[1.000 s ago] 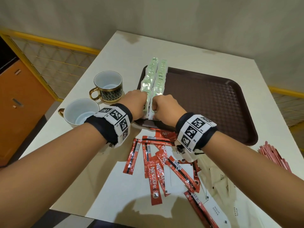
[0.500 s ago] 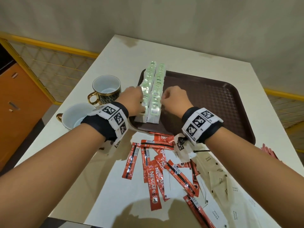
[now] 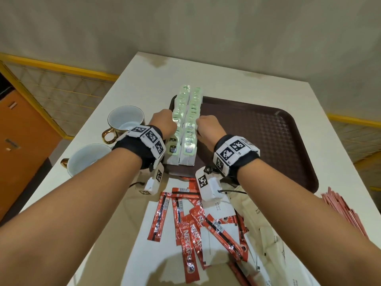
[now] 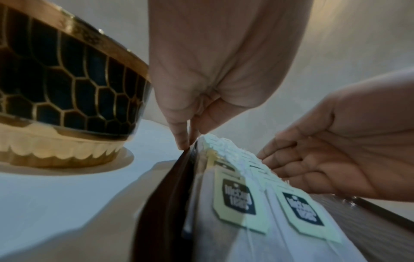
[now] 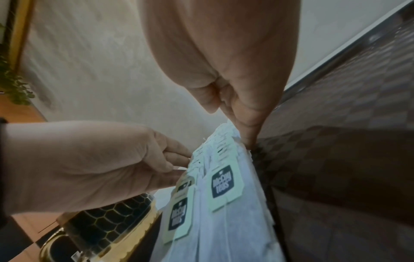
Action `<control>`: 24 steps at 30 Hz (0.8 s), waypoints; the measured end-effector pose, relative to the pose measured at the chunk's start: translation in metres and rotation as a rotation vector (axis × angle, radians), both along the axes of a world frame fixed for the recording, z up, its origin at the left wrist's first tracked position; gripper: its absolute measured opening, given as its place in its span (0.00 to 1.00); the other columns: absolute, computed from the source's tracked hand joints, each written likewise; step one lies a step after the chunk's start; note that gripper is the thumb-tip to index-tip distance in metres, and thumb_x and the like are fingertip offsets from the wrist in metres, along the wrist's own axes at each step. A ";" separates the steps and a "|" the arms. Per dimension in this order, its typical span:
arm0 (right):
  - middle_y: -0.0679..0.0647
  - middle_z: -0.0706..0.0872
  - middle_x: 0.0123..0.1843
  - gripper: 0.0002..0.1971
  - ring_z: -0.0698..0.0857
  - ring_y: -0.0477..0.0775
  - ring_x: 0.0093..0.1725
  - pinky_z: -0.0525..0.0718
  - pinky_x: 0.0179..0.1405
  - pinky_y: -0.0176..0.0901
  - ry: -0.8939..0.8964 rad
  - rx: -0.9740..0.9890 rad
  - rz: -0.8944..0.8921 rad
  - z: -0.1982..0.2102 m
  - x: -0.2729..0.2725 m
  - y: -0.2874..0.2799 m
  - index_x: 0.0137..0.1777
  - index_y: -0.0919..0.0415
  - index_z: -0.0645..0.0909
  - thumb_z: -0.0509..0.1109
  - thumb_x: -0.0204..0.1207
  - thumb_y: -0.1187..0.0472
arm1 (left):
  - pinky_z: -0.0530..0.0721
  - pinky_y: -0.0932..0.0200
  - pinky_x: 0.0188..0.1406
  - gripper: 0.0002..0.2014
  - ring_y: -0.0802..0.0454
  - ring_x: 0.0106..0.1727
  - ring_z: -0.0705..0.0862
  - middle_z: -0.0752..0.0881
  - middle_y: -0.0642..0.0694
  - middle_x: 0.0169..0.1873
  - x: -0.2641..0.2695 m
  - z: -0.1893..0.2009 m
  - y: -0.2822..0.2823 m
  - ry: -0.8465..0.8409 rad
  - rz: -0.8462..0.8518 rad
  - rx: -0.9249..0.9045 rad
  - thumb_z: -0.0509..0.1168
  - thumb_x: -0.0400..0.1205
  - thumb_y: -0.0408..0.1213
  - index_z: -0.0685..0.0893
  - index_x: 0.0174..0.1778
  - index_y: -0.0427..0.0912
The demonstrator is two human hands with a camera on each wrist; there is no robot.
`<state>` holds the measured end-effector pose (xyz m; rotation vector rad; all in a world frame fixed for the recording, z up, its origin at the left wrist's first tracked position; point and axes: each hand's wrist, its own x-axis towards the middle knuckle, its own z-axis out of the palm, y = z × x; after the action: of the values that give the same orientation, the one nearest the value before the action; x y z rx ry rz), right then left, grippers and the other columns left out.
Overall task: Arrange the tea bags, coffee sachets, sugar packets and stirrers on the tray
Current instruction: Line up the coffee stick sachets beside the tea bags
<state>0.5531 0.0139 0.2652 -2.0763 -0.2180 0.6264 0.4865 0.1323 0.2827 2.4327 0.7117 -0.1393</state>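
While both hands' straight fingers (image 4: pixel 181 140) flank them, tea bags (image 3: pixel 186 129) lie between.

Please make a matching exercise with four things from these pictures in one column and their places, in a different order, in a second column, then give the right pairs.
Things
1. tea bags
2. coffee sachets
3. stirrers
4. cups

Places
A. table, right of the tray
B. table, left of the tray
C. on the tray, two rows
D. table, near the tray's front edge

Pairs: 1-C, 2-D, 3-A, 4-B
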 end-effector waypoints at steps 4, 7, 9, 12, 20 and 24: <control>0.53 0.75 0.39 0.11 0.82 0.60 0.62 0.74 0.59 0.41 -0.268 -0.262 0.084 0.019 -0.009 -0.007 0.43 0.58 0.75 0.57 0.84 0.72 | 0.70 0.54 0.45 0.10 0.37 0.52 0.77 0.79 0.32 0.52 -0.004 0.007 -0.003 0.002 -0.058 0.008 0.51 0.84 0.25 0.76 0.55 0.29; 0.58 0.83 0.50 0.08 0.83 0.58 0.50 0.74 0.47 0.42 -0.151 -0.083 0.064 0.042 -0.019 -0.024 0.56 0.66 0.78 0.57 0.84 0.70 | 0.69 0.54 0.45 0.11 0.40 0.54 0.76 0.78 0.33 0.55 -0.012 0.016 -0.008 -0.048 -0.009 -0.026 0.52 0.85 0.25 0.74 0.61 0.28; 0.61 0.84 0.45 0.15 0.83 0.56 0.43 0.80 0.43 0.43 -0.119 0.094 -0.009 0.057 -0.031 -0.041 0.62 0.75 0.79 0.58 0.85 0.65 | 0.69 0.55 0.47 0.08 0.44 0.52 0.73 0.74 0.39 0.51 -0.023 0.027 -0.012 -0.138 0.058 -0.058 0.53 0.82 0.23 0.73 0.55 0.33; 0.55 0.85 0.65 0.18 0.84 0.52 0.63 0.80 0.67 0.48 -0.313 0.039 0.195 0.087 -0.067 -0.080 0.70 0.63 0.79 0.64 0.84 0.57 | 0.77 0.55 0.57 0.12 0.49 0.56 0.80 0.81 0.49 0.54 -0.062 0.045 -0.023 -0.324 0.037 -0.114 0.61 0.83 0.29 0.79 0.61 0.44; 0.54 0.82 0.51 0.19 0.82 0.53 0.46 0.84 0.46 0.48 -0.529 -0.633 0.939 0.053 -0.142 -0.101 0.52 0.60 0.80 0.67 0.79 0.42 | 0.74 0.60 0.35 0.20 0.53 0.41 0.79 0.80 0.51 0.43 -0.169 0.023 -0.084 0.285 -0.243 0.192 0.69 0.80 0.54 0.77 0.57 0.42; 0.60 0.79 0.57 0.16 0.82 0.61 0.53 0.77 0.45 0.47 -0.655 -0.752 1.031 0.033 -0.155 -0.076 0.61 0.61 0.81 0.67 0.81 0.51 | 0.78 0.53 0.54 0.20 0.41 0.61 0.80 0.78 0.38 0.58 -0.166 0.009 -0.109 0.328 -0.249 0.292 0.67 0.83 0.46 0.75 0.64 0.36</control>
<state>0.3981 -0.0621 0.2982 -2.7688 -1.7235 0.6250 0.3206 0.0231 0.2916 2.8096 0.5957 -0.5808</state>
